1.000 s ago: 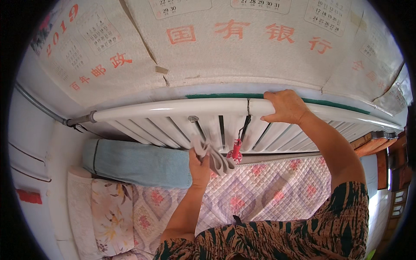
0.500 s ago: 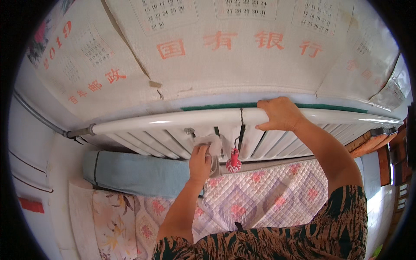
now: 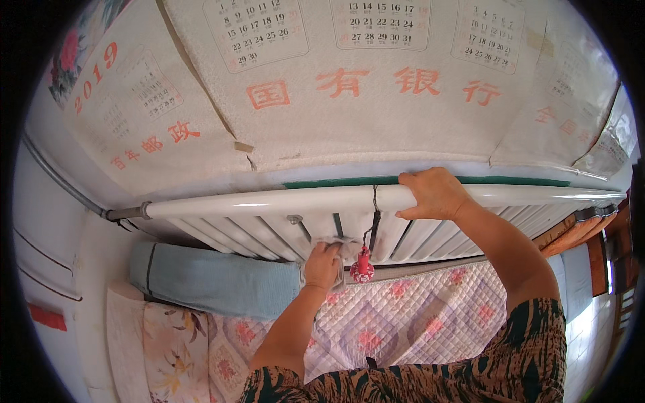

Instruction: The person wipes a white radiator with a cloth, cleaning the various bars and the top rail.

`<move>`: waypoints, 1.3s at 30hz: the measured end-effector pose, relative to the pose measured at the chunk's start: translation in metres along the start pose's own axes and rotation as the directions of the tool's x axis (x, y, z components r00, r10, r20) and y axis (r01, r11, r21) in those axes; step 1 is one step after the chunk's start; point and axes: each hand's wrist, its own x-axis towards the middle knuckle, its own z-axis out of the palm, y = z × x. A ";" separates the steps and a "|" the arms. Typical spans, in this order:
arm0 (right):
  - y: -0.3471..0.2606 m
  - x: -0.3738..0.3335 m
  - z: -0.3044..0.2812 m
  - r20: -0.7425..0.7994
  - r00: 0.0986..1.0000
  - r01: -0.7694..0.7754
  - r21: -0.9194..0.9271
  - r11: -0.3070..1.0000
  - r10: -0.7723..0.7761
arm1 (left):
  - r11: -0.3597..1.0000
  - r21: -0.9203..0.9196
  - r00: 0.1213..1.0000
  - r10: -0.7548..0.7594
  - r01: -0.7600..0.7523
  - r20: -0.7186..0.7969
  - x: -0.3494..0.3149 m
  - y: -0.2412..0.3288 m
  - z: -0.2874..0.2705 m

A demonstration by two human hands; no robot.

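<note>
A long white radiator (image 3: 262,203) runs across the view against the wall. My left hand (image 3: 322,266) is closed on a thin pale cloth (image 3: 347,247), pressed against the radiator's upright fins left of the middle. Part of the cloth hangs below my fingers. My right hand (image 3: 437,193) grips the radiator's thick top pipe right of the middle, fingers over the top and thumb underneath. Between my hands a red and white ornament (image 3: 362,266) dangles on a dark cord (image 3: 375,218) tied round the pipe.
Below the radiator lies a quilted floral bedspread (image 3: 410,316). A blue padded bolster (image 3: 215,279) with a dark band rests at the left, above a floral pillow (image 3: 176,349). Printed calendar sheets (image 3: 376,127) cover the wall. A grey pipe (image 3: 67,178) joins the radiator's left end.
My left hand has moved the cloth slightly right along the fins, closer to the hanging ornament. My right hand stays on the top pipe. The whole view has shifted slightly.
</note>
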 end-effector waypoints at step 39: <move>0.006 -0.004 0.005 -0.079 0.996 0.042 0.024 0.999 -0.040 | 0.946 0.256 0.834 0.301 -0.199 -0.462 0.064 0.038 -0.150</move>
